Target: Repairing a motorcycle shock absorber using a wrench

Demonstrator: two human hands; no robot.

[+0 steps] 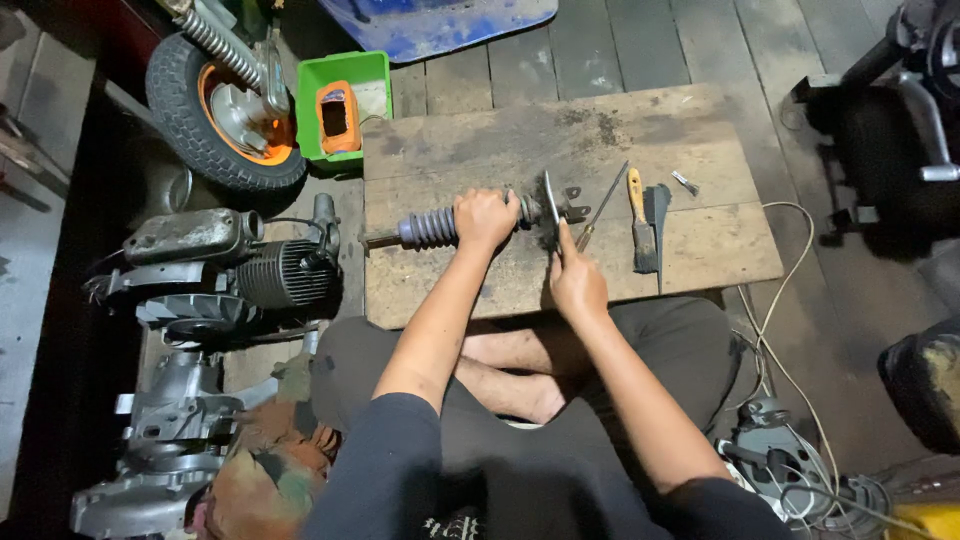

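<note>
Under left hand [486, 218], shaft [440, 226] middle hidden

A green bin [345, 100] sat beside a small wheel [222, 110]; an engine [235, 272] lay left of the counter [700, 250]

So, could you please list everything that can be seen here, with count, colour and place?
Wooden board: one, brown, on the floor before the person.
Shaft with ribbed boot: one, grey, on the board, in the left hand.
Screwdriver: one, dark, on the board.
Brush: one, yellow handle, right of the screwdriver.
Green box: one, beyond the board.
Wheel: one, black tyre, orange rim, upper left.
Engine: one, grey, left.
Cable: one, white, right.
Left hand: grips the shaft.
Right hand: holds a thin flat metal piece.
</note>
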